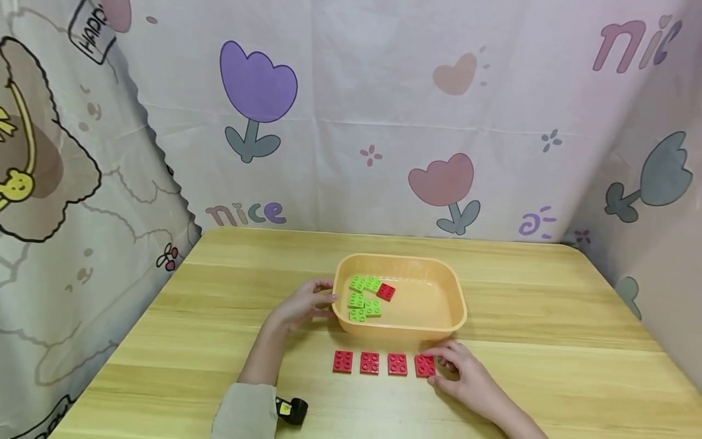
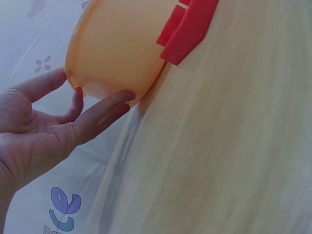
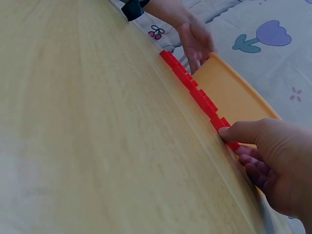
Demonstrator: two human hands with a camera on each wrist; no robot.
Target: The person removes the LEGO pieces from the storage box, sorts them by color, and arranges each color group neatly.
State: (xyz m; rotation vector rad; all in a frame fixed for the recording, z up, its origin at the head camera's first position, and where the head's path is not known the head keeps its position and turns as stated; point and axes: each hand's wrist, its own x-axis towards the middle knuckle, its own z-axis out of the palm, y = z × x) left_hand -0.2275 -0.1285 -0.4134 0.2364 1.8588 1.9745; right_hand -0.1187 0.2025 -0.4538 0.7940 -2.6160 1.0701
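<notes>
Several red building bricks lie in a row on the table, studs up; the leftmost brick [image 1: 342, 361] sits apart from its neighbours. My right hand [image 1: 463, 375] pinches the rightmost red brick [image 1: 425, 366] between thumb and fingers, at the table surface. Behind the row stands an orange-yellow plastic basin [image 1: 422, 305]. My left hand [image 1: 301, 305] rests its fingers against the basin's left side, and the left wrist view shows fingers [image 2: 105, 108] along the outer wall. Inside the basin are several lime green bricks [image 1: 356, 300] and one red brick [image 1: 386, 292].
The wooden table [image 1: 263, 256] reaches back to a printed cloth backdrop [image 1: 351, 91], which also hangs at both sides. A black wrist device [image 1: 293, 411] sits by the left sleeve [image 1: 247, 411].
</notes>
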